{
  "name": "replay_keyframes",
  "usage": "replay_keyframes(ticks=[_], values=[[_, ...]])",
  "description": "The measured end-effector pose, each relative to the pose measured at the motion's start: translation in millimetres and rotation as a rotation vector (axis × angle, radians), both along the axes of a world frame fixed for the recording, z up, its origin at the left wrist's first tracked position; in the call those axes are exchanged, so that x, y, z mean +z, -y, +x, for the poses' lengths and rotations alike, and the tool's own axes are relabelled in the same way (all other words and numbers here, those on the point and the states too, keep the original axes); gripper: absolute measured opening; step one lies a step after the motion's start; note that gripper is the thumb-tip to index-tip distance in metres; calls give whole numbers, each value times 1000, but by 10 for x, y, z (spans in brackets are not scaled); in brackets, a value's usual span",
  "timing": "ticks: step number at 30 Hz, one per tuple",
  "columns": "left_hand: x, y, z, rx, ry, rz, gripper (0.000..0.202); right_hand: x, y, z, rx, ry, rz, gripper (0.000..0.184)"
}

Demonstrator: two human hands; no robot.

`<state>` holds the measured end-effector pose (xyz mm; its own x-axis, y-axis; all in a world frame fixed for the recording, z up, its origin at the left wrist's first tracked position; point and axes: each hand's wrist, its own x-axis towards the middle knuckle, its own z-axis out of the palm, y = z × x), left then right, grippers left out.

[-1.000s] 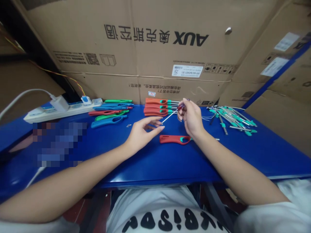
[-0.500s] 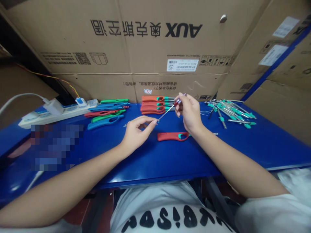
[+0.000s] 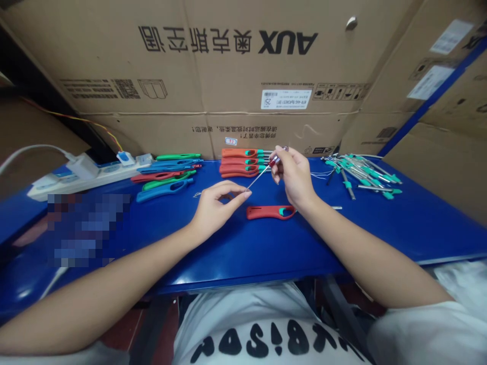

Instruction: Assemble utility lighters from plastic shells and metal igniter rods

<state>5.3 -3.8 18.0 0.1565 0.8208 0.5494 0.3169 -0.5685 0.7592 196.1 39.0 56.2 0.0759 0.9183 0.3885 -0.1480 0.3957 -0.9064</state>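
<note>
My right hand (image 3: 294, 175) is closed around the red and clear handle of a screwdriver (image 3: 259, 176), whose thin shaft slants down to the left. At the tip of that shaft, my left hand (image 3: 216, 205) pinches with thumb and forefinger; any small piece between them is too small to make out. Below both hands lies a red gas lighter (image 3: 268, 212) with a green trigger, its metal tube partly hidden behind my right wrist. Behind my hands sits a stack of assembled lighters (image 3: 239, 165) in orange and red.
Loose blue, green and red lighter shells (image 3: 165, 190) lie at the left, near a white power strip (image 3: 95, 172). Metal tubes with green parts and wires (image 3: 363, 172) are heaped at the right. A cardboard wall (image 3: 228, 81) stands along the back of the blue table (image 3: 236, 258).
My left finger and thumb have closed together at the screwdriver tip, where a tiny light piece showed before. The right hand and screwdriver have shifted slightly left.
</note>
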Motion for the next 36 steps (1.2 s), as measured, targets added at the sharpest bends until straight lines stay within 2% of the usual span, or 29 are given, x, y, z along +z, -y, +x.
replay_keyframes(ticks=[5, 15, 23, 27, 32, 36], values=[[16, 3, 4, 10, 1, 10, 16, 10, -8, 13, 5, -17, 21, 38], [-11, -14, 14, 23, 61, -65, 22, 0, 1, 21, 2, 34, 31, 40], [-13, 0, 30, -14, 98, -140, 27, 35, 41, 37, 64, 86, 155, 48], [-44, -3, 31, -30, 109, -178, 26, 75, 102, 13, 87, 132, 190, 44], [-60, 10, 58, -91, 37, -180, 23, 40, 189, -13, 32, 160, 242, 46], [-56, 20, 65, -132, -31, -125, 21, 15, 260, -12, 74, 210, 272, 40]])
